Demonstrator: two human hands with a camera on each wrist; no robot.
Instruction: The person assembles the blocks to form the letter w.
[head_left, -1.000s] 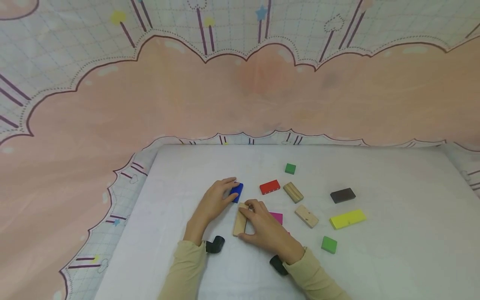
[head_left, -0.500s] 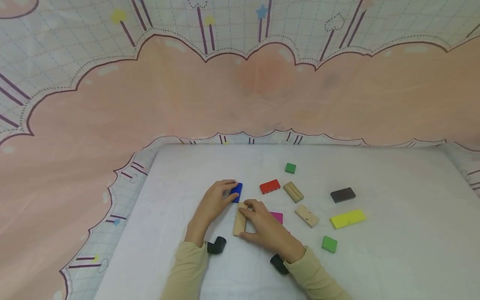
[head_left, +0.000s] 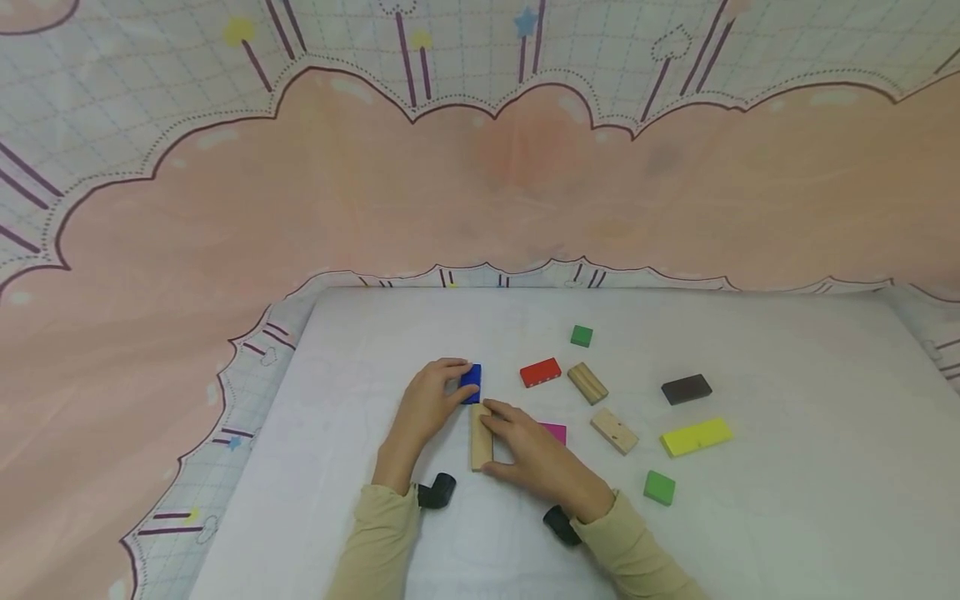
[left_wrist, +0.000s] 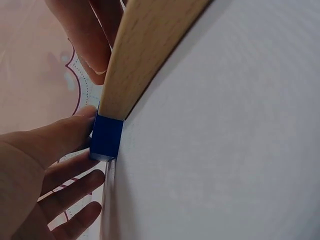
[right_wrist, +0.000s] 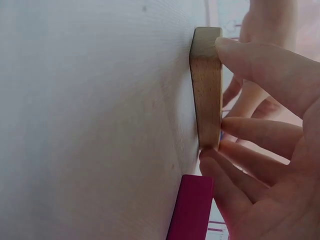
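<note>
My left hand [head_left: 426, 407] pinches a small blue block [head_left: 472, 385] between thumb and fingers on the white table. Straight below it in the head view lies a longer plain wooden block [head_left: 480, 440], its far end meeting the blue block's near end. The right hand [head_left: 542, 463] holds this wooden block, thumb at the near end and fingertips along its far part. In the left wrist view the blue block [left_wrist: 106, 136] lines up end to end with the wood [left_wrist: 142, 55]. A pink block [head_left: 555, 432] lies partly hidden behind the right hand.
To the right lie a red block [head_left: 541, 372], a grooved wooden block [head_left: 588, 382], a plain wooden block [head_left: 614, 430], a dark block [head_left: 686, 389], a yellow block [head_left: 696, 437] and two green blocks [head_left: 659, 487]. Black wrist devices [head_left: 437, 492] hang under both sleeves.
The blue block has turned slightly and shifted a little left, and the wooden block has straightened and edged right, so the two now line up. Both hands keep their hold.
</note>
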